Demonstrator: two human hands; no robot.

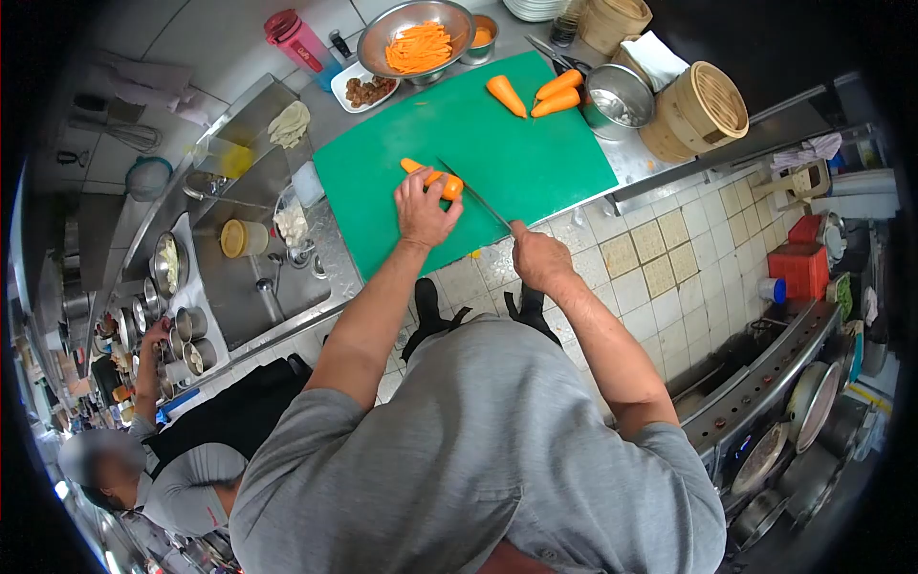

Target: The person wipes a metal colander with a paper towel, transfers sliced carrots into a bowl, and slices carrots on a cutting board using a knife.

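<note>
"At the near edge of the green board, what is the state of each grip?"

"Right hand: closed around the knife. Left hand: holding the carrot against the board, blade alongside."

"Progress?"

"Cuts in this carrot: cannot tell. Beyond it, three whole carrots lie on the board, apparently remaining. Farther back, the metal bowl contains carrot strips, apparently the completed portion."

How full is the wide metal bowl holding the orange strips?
Partly full: orange strips lie heaped in the metal bowl, with bare metal showing around them.
</note>
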